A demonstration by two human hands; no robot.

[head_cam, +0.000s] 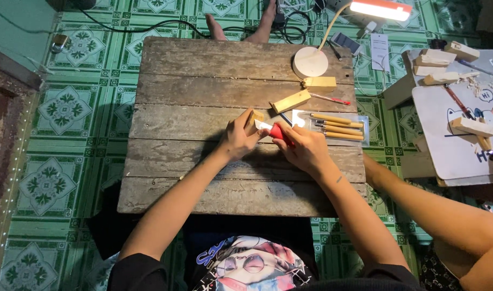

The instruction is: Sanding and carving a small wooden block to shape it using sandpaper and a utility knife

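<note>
My left hand [236, 137] grips a small pale wooden block [254, 117] over the middle of the weathered plank table [203, 81]. My right hand [306, 148] holds a red-handled knife [277, 132], and its light blade end points left against the block. The two hands are close together, almost touching. Just right of them lies a clear tray [365, 124] with several wooden-handled carving tools [338, 125].
Two more wooden blocks [290, 101] [320, 83] and a red pencil [330, 99] lie near a round lamp base [310, 62], with the lit lamp head [381, 9] above. A white side board [445, 145] at right carries wood pieces and shavings. Someone's bare feet [215, 27] rest beyond the table. Another person's forearm [440, 210] lies at lower right.
</note>
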